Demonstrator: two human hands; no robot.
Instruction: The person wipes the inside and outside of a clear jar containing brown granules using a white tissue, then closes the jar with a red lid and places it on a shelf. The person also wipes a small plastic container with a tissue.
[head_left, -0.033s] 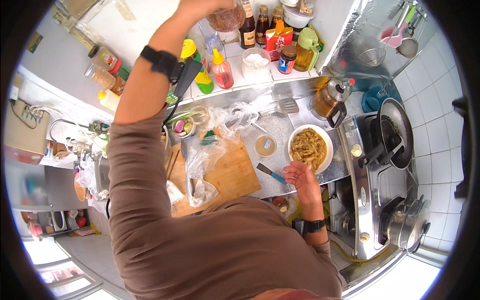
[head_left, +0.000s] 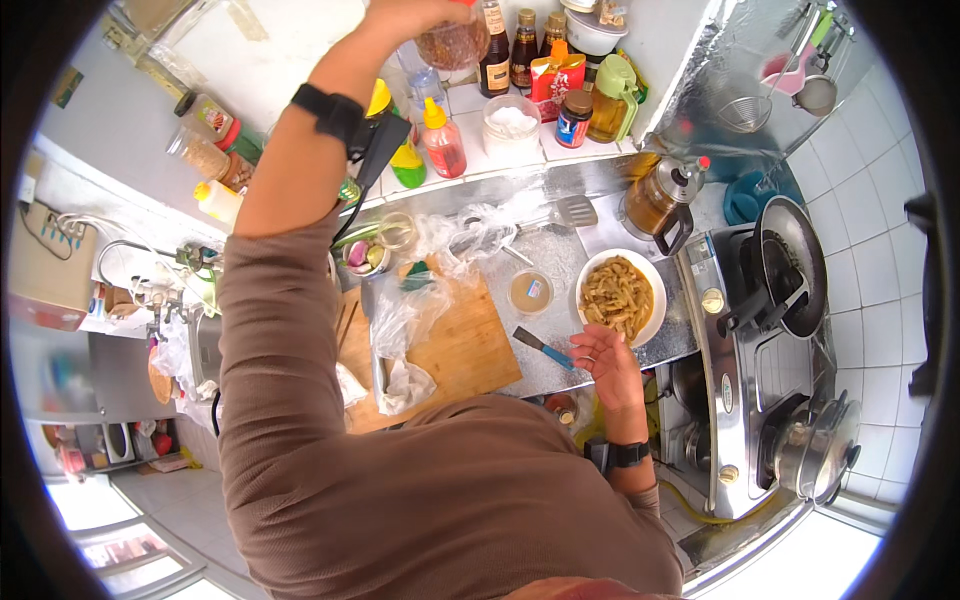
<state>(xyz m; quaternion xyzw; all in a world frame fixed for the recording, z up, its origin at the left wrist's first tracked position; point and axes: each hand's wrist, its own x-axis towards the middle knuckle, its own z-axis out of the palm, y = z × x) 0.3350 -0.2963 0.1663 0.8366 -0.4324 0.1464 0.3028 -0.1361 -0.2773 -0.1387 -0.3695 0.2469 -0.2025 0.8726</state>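
Observation:
High at the top edge, on the tiled shelf's side, my left hand [head_left: 425, 14] is closed on a clear jar [head_left: 453, 45] of reddish-brown contents; part of its red lid shows. The fingers are partly cut off by the picture's edge. My right hand [head_left: 612, 372] hangs palm up with fingers loosely spread and nothing in it. It is just below a white bowl [head_left: 652, 328] of sliced food in brownish sauce [head_left: 615, 295]. A blue-handled brush or scraper [head_left: 545, 348] lies left of that hand, and a small round lidded container [head_left: 530, 292] stands beyond it.
Bottles, a salt tub [head_left: 512, 125] and a red packet [head_left: 556, 80] line the shelf. A wooden cutting board [head_left: 465, 345] carries a plastic bag [head_left: 405, 310]. To the right are a glass kettle [head_left: 655, 205], a gas stove [head_left: 725, 400] and a tilted frying pan [head_left: 795, 265].
My left forearm has shifted slightly to the right and down, and more of the jar's red lid shows. The right hand has hardly moved.

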